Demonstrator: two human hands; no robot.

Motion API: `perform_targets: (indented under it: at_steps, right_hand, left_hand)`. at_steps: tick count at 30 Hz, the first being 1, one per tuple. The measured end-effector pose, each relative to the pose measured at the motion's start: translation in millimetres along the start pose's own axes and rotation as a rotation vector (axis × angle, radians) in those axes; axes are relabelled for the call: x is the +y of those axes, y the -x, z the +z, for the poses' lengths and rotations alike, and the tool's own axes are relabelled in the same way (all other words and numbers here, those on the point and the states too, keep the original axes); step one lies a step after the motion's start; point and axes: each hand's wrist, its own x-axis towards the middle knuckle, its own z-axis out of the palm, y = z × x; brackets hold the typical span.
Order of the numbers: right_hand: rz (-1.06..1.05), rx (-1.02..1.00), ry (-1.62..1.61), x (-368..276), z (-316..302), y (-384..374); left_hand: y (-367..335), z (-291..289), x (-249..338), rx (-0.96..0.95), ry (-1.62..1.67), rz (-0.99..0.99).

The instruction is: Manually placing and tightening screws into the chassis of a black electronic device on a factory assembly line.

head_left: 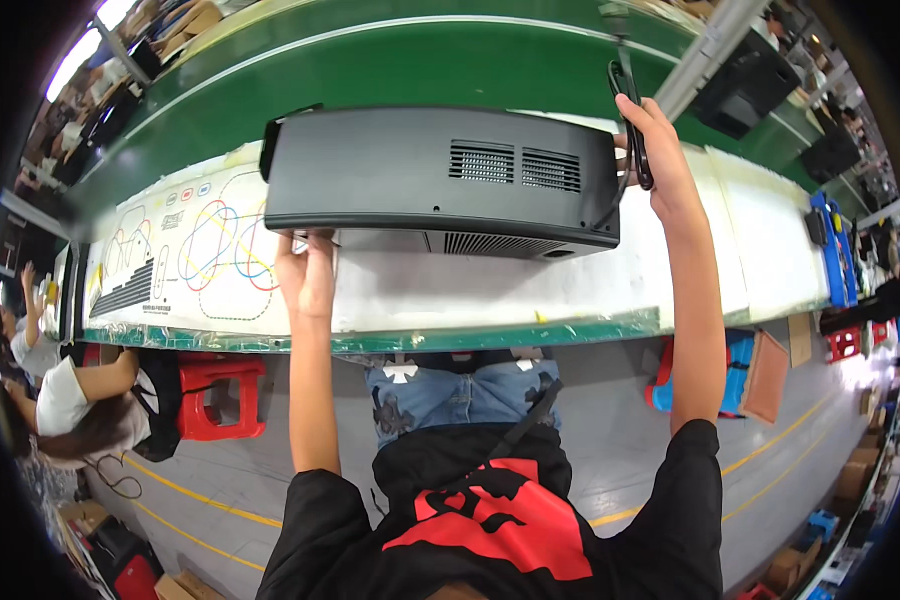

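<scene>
A long dark grey box-shaped appliance [370, 170] with slotted vents is held tilted above the white work surface. My left hand [307, 278] grips its lower edge near the left end; some of the fingers are hidden beneath the casing. At the right end, my right hand [660, 150] is closed around a bundled black power cord [642, 160]. Some of its fingers reach behind the appliance's right side, touching it. From the cord, a strand runs down to the lower right corner of the casing.
The white table covering [750, 240] carries printed coloured loops at left. Beyond it runs a green conveyor belt [370, 65]. A blue bin [832, 250] sits at the table's right end. Red stools [220, 400] stand below the table. Another person [80, 400] sits at left.
</scene>
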Motion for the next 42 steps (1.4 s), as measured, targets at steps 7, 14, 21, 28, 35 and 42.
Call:
perform_targets:
  at_steps: [7, 14, 21, 28, 35, 42]
  right_hand:
    - [-0.248, -0.464, 0.725, -9.7, 37.5, -129.6]
    - [-0.047, -0.359, 0.321, 7.6, 14.3, -104.5]
    - [-0.407, 0.21, 0.506, 201.2, -71.7, -55.7]
    - [-0.576, 0.214, 0.728, 204.6, -6.9, -20.7]
    - [-0.487, 0.278, 0.801, 202.1, -38.0, -18.8]
    - [-0.522, 0.249, 0.766, 203.1, -35.9, -22.5]
  left_hand:
    - [0.9, 25.2, -23.0, 0.078, -0.233, 0.017]
    - [34.6, 28.4, 19.4, 0.1, 0.81, -0.491]
    - [-30.0, 3.8, 95.2, 0.027, -0.82, -0.143]
    - [-222.9, -85.7, 84.3, -0.435, -1.856, 0.309]
    - [-260.1, -34.1, 28.0, -1.006, -2.076, 0.812]
    - [-220.8, -14.4, 41.4, -0.521, -2.113, 0.577]
